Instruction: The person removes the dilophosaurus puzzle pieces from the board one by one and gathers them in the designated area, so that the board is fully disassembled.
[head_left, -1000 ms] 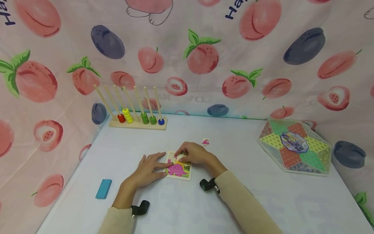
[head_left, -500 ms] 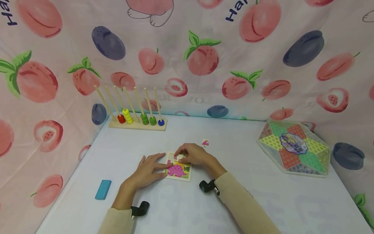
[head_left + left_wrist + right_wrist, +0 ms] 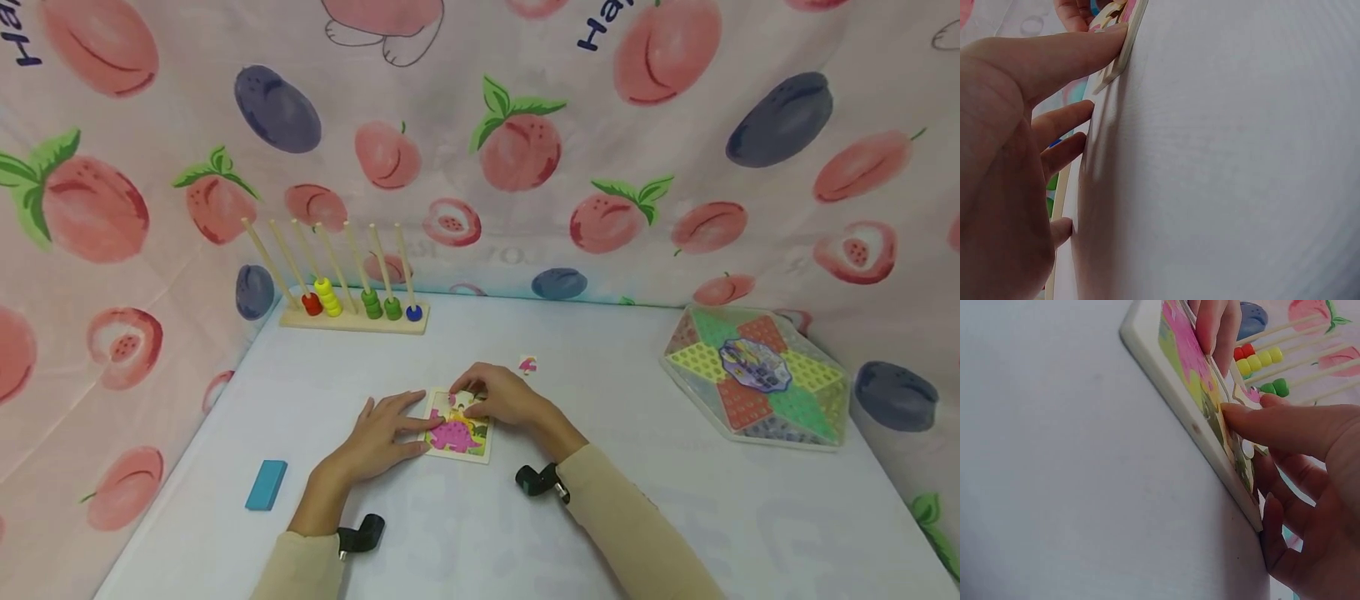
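Observation:
A small wooden jigsaw board with a pink dinosaur picture lies flat in the middle of the table. My left hand steadies its left side with straight, spread fingers; in the left wrist view the thumb touches the board's edge. Over the board's upper part, my right hand pinches a jigsaw piece between thumb and forefinger, partly hidden by the fingers. Whether that piece sits fully flat I cannot tell. Just beyond the right hand lies a loose pink-and-white jigsaw piece.
A wooden bead counter with upright rods stands at the back left. At the right is a clear hexagonal box with coloured sections. A blue block lies left of my left arm. Fruit-printed cloth hangs behind the table.
My right hand has shifted slightly right over the board, and more of the board's upper picture shows. The left hand and the loose piece keep their places.

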A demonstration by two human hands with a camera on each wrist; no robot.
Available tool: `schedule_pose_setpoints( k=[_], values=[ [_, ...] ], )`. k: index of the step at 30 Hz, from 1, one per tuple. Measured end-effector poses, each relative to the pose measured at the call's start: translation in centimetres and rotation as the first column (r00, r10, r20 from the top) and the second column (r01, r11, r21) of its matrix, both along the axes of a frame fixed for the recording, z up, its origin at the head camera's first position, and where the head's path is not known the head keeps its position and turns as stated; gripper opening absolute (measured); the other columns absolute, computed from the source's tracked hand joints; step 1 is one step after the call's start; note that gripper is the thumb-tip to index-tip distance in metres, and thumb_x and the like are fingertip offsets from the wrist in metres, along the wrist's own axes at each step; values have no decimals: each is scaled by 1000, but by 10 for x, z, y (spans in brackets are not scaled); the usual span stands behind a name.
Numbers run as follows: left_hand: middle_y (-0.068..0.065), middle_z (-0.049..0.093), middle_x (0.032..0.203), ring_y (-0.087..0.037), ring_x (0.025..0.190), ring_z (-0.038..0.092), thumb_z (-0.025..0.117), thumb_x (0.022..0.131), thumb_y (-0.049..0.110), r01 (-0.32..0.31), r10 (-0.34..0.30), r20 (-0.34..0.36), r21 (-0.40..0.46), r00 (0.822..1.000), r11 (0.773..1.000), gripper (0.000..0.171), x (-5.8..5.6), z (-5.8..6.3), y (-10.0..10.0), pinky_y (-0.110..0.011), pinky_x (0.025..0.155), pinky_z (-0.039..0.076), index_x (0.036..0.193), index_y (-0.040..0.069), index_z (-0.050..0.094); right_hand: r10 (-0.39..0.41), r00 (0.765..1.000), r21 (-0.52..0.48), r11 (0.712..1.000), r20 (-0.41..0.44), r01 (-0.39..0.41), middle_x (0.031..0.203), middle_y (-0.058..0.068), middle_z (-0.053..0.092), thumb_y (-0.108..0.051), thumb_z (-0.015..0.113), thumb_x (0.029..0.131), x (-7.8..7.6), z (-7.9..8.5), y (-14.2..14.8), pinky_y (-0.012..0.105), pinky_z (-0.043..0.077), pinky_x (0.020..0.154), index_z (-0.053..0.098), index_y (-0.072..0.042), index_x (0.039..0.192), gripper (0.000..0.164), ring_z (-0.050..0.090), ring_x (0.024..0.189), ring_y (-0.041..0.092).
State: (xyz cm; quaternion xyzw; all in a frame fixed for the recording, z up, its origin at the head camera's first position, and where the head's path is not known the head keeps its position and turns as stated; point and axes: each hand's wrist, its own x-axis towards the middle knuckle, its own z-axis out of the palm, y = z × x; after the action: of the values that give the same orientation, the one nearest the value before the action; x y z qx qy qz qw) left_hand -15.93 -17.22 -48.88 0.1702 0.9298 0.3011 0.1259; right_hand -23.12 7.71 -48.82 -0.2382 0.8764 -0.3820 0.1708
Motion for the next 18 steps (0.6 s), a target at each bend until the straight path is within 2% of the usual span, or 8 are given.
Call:
schedule_pose_setpoints(
  k=[7,18],
  values=[
    [-8,39,165,-37,156,25,74,92,30,7,-7,-11,-4,1000,1000,40,-1,1,1,-72,124,-2,131,26,70,18,999,-5,1000,-49,-18,115,-1,67,-10,78,89,-1,0,-1,31,56,96,72,-20,118,32,61,103,14],
    [-8,40,164,-37,156,27,75,92,30,14,-14,-17,-10,1000,1000,39,-2,0,0,-74,123,-1,131,26,71,31,996,52,998,-83,-27,112,0,72,-15,79,88,0,-3,-2,31,57,94,75,-17,115,28,62,98,12]
  ],
)
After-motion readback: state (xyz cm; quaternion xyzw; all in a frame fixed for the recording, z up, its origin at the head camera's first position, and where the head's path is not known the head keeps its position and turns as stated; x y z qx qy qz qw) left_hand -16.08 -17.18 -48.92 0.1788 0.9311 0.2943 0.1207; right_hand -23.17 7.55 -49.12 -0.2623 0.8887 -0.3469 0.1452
